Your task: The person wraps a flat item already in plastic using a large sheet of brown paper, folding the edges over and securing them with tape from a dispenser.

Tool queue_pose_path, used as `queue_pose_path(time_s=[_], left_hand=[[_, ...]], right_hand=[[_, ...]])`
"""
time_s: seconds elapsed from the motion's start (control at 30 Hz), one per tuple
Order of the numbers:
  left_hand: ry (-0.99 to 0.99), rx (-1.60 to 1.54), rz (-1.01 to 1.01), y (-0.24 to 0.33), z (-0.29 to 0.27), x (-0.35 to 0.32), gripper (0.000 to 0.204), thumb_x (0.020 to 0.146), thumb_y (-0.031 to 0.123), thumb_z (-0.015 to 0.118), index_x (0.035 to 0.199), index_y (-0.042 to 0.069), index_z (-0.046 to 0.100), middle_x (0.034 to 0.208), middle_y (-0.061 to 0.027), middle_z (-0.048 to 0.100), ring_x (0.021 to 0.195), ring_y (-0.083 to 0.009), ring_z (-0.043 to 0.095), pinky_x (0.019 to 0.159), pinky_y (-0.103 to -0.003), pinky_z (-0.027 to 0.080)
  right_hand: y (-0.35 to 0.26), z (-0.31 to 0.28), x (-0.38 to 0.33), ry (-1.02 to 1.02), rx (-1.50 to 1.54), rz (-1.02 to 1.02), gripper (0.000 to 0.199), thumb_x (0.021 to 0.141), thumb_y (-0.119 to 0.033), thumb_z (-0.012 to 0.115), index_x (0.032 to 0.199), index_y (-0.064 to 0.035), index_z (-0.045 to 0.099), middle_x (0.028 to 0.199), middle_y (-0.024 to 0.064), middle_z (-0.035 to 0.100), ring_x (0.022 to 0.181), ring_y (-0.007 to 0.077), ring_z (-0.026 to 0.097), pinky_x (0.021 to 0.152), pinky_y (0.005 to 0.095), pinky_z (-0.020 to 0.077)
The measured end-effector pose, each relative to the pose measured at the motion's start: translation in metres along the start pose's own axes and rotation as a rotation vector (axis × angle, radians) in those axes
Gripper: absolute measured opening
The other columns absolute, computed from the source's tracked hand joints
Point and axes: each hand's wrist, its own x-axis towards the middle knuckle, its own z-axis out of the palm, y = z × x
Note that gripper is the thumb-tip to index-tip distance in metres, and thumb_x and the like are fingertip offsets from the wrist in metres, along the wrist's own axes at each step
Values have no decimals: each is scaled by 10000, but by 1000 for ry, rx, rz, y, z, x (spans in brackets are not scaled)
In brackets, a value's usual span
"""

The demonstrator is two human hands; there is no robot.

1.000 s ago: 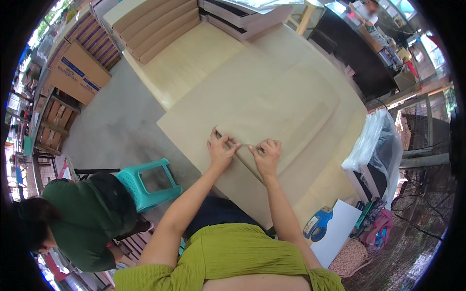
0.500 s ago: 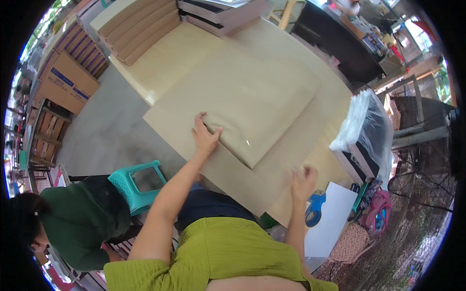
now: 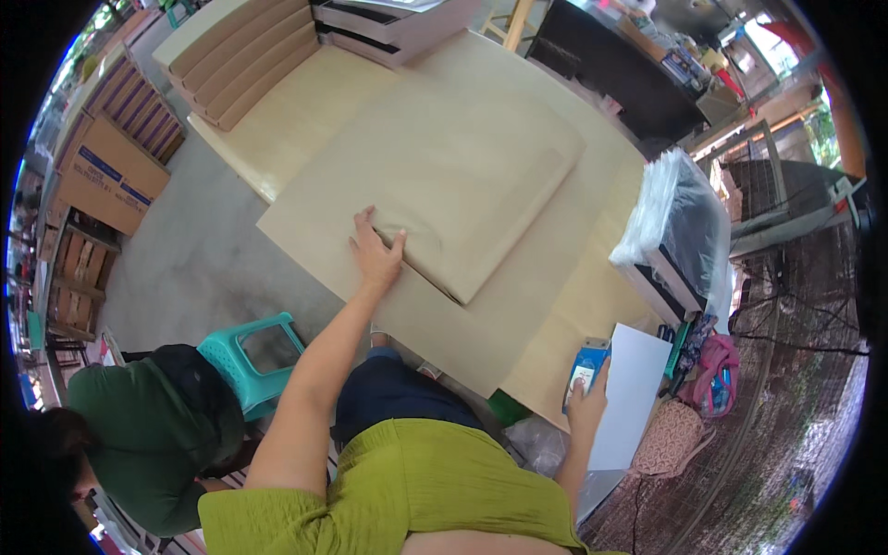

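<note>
A large sheet of brown paper (image 3: 310,217) lies on the table, with its folded upper part (image 3: 490,157) covering something flat that I cannot see. My left hand (image 3: 377,257) presses at the edge of this fold, thumb and fingers spread. The paper puckers beside the thumb, and a dark gap shows along the edge. My right hand (image 3: 589,405) is closed around a blue tape dispenser (image 3: 589,353) at the table's near right side. Close by this hand lies a white sheet or board (image 3: 634,393).
Cartons (image 3: 245,65) are stacked at the far left. Plastic-wrapped dark-edged frames or boxes (image 3: 675,231) stand at the right, near a pink bag (image 3: 717,370) and a woven pouch (image 3: 668,439). A person in dark green (image 3: 139,435) sits at the lower left beside a teal stool (image 3: 250,361).
My right hand has moved down to the tape dispenser and taken hold of it; the dispenser is now tilted upright. My left hand stays on the paper's fold. The view has shifted slightly.
</note>
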Motion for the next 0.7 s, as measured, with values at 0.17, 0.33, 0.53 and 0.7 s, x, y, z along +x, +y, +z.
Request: queue_pose_path(time_s=[0.17, 0.33, 0.53, 0.7], left_hand=[[16, -2, 9, -4, 5, -5, 775, 856, 336, 674, 1485, 88, 295, 1533, -147, 341, 1488, -391, 212, 1140, -682, 161], [117, -35, 4, 2, 22, -11, 745, 883, 310, 626, 1503, 76, 285, 1587, -264, 216, 1494, -430, 177, 1145, -677, 158], [200, -90, -33, 14, 28, -17, 678, 923, 220, 552, 1518, 66, 264, 1612, -299, 133, 1514, -437, 120, 1156, -673, 118], [269, -117, -93, 24, 31, -20, 705, 929, 145, 521, 1551, 54, 201, 1631, -272, 114, 1527, -418, 104, 1160, -672, 96]], right_hand=[[-145, -5, 33, -234, 258, -411, 898, 697, -117, 766, 1521, -108, 408, 1066, 220, 682, 924, 331, 687, 818, 395, 535], [-280, 75, 90, -389, -146, -749, 737, 728, -316, 704, 1441, -236, 538, 919, 204, 692, 825, 380, 671, 759, 453, 533], [-357, 162, 122, -596, -370, -889, 703, 746, -384, 642, 1416, -191, 552, 937, 234, 699, 894, 399, 684, 823, 449, 550], [-374, 186, 141, -758, -510, -880, 695, 726, -343, 662, 1380, -128, 571, 1053, 239, 706, 993, 414, 677, 879, 470, 548]])
